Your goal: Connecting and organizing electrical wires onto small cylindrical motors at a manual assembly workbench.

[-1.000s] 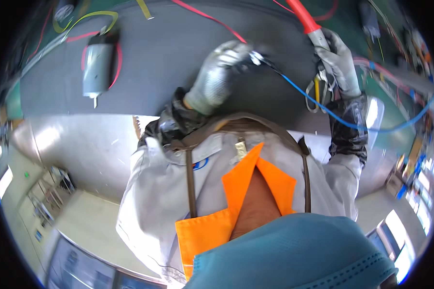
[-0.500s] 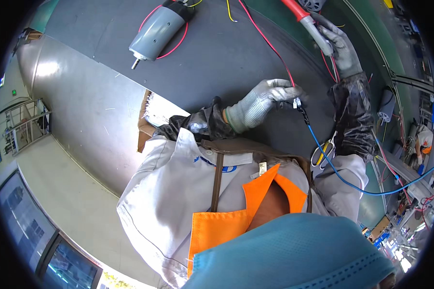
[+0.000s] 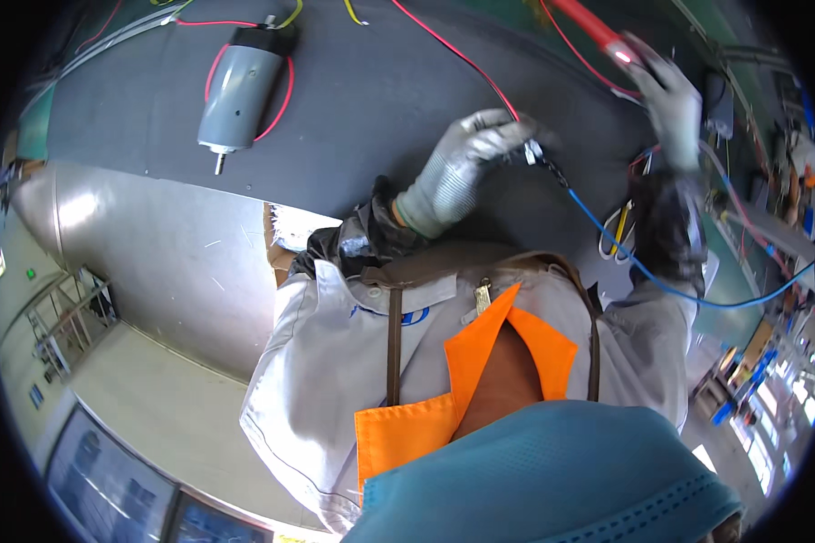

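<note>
My left hand point(image 3: 466, 167), in a grey-white glove, is closed in a pinch on thin red and black wires point(image 3: 498, 93) beside a small white connector point(image 3: 532, 152). Dark twisted leads run from the connector to a blue cable point(image 3: 652, 271), which loops off to the right. At the upper right my gloved right hand point(image 3: 675, 104) is smeared by motion. Its fingertips lie at the end of a red, rod-like tool point(image 3: 593, 25), which has a bright spot there; whether they grip it cannot be told. The tool's other end is cut off by the frame.
A grey cylindrical motor point(image 3: 240, 98) with a shaft and red wires lies on the dark tabletop point(image 3: 362, 100) at the upper left. Yellow-handled scissors point(image 3: 618, 233) lie near my right sleeve. An open cardboard box point(image 3: 276, 240) stands below the table's near edge.
The view has shifted, so the motor appears further left. My left hand keeps its pinch on the wires. My right hand no longer lies behind the tool's grey part, and the tool is higher in view.
</note>
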Tool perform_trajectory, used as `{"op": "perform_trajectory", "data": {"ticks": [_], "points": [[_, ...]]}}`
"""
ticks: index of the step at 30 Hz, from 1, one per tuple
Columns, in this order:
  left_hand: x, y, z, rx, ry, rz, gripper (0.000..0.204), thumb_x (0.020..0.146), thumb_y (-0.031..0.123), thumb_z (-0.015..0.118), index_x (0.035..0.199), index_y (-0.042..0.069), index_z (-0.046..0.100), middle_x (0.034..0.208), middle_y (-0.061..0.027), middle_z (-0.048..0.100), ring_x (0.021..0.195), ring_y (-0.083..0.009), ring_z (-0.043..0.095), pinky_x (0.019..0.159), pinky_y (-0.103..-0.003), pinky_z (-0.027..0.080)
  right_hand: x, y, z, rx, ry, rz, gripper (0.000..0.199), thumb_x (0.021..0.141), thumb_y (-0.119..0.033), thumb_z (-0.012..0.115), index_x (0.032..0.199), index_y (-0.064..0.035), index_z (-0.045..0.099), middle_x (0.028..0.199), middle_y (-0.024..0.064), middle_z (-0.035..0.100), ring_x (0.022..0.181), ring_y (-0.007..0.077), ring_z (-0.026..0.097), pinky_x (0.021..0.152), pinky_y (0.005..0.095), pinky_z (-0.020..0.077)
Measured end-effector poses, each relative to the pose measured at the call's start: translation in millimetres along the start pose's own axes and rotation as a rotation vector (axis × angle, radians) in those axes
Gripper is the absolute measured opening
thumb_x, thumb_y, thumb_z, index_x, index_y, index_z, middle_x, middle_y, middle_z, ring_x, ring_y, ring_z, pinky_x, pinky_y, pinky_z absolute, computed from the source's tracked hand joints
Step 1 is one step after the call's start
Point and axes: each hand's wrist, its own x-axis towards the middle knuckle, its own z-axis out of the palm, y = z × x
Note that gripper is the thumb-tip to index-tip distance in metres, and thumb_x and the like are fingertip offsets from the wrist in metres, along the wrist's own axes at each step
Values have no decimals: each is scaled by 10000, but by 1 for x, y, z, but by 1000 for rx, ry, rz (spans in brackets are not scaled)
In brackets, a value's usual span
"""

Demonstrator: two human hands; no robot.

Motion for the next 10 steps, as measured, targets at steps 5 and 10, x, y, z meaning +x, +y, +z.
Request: {"op": "perform_trajectory", "data": {"ticks": [5,10], "points": [[17,18,9,-260,-25,-311,362,1018,178,633,1271,-71,563,1182,-185,717,1061,-208,704,1023,-309,527,-167,24,-63,-315,138,241,436,955,-119,665,1388,-167,652,1148,186,699,993,346,698,881,395,546],[16,-6,-7,0,-67,-147,448,993,228,689,1278,-87,550,1239,-176,691,1108,-202,687,1031,-314,527,-252,22,-17,-676,-128,530,719,902,-147,724,1561,-225,448,1320,247,607,1176,410,623,979,489,505]]}}
